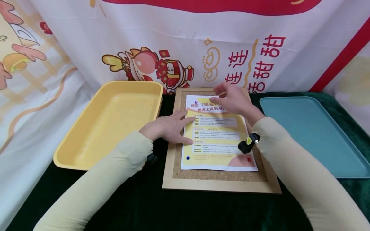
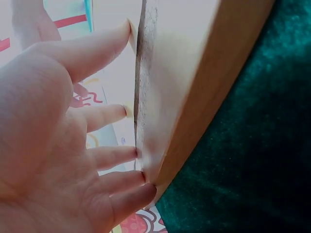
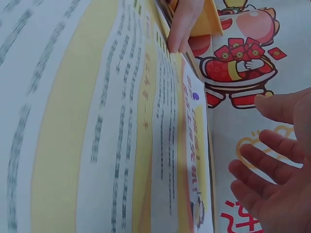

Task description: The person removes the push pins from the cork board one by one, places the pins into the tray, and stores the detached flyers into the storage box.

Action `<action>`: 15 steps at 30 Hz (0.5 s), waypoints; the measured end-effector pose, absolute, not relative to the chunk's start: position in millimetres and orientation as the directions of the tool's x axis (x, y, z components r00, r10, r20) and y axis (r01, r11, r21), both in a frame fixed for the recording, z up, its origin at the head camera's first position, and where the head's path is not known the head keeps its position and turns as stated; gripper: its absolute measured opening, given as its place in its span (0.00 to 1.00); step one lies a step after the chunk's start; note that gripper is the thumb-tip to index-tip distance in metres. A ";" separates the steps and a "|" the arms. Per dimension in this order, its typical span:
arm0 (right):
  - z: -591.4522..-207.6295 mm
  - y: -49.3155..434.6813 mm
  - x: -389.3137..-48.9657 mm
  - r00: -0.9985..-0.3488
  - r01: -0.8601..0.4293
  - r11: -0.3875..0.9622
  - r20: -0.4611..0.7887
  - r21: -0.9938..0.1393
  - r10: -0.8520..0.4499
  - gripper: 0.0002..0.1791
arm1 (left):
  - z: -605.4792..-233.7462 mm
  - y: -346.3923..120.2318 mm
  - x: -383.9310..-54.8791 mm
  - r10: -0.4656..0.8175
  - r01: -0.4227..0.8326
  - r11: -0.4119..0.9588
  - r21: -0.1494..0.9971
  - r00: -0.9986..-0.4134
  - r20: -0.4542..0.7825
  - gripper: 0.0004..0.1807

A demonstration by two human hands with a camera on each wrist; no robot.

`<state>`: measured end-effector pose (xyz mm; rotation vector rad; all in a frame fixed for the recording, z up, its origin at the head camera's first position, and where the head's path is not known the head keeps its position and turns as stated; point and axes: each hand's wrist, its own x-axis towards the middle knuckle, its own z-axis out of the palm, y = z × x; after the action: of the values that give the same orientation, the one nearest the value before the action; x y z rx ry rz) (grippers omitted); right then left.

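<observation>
A printed yellow and white sheet lies on a wood-framed cork board. Push pins show on the sheet: a purple one near its top left, a blue one at lower left and a red one at lower right. My left hand is spread over the board's left side, thumb and fingertips on the sheet's left edge. Over the sheet's top right corner, which it hides in the head view, hovers my right hand. Its fingers are apart and loosely bent, with nothing between them in the right wrist view.
Left of the board stands a deep yellow tray, and to the right lies a flat blue tray. Dark green cloth covers the table. A printed fabric backdrop hangs right behind the board.
</observation>
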<state>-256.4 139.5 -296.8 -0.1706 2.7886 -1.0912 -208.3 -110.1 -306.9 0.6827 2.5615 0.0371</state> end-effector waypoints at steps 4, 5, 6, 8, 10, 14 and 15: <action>-301.3 128.5 -266.3 -0.980 -0.013 0.689 -0.127 -0.725 -0.151 0.27 | -305.8 -111.6 -208.6 0.480 0.476 0.870 0.130 -0.756 -0.444 0.54; -303.2 125.3 -268.6 -0.979 -0.005 0.673 -0.133 -0.740 -0.154 0.27 | -305.6 -112.1 -208.5 0.482 0.482 0.868 0.121 -0.757 -0.441 0.54; -305.2 121.8 -270.6 -0.978 -0.001 0.655 -0.135 -0.755 -0.157 0.26 | -305.7 -112.6 -208.5 0.483 0.487 0.866 0.112 -0.759 -0.436 0.54; -309.7 115.8 -274.0 -0.975 0.018 0.615 -0.151 -0.788 -0.164 0.26 | -306.1 -113.1 -208.7 0.486 0.497 0.862 0.096 -0.761 -0.429 0.54; -314.6 110.9 -276.6 -0.972 0.042 0.564 -0.164 -0.825 -0.168 0.25 | -306.6 -112.5 -209.0 0.490 0.505 0.859 0.086 -0.763 -0.422 0.54; -324.6 104.7 -279.6 -0.968 0.090 0.498 -0.192 -0.862 -0.159 0.24 | -308.1 -108.7 -209.6 0.503 0.520 0.850 0.080 -0.759 -0.414 0.54; -327.1 103.8 -280.2 -0.968 0.100 0.482 -0.198 -0.871 -0.155 0.24 | -308.6 -107.6 -209.7 0.506 0.524 0.848 0.079 -0.757 -0.414 0.54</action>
<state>-280.2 103.8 -327.1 -0.0469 2.4800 -1.4821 -209.7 -107.6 -308.6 0.7619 2.5990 -0.0582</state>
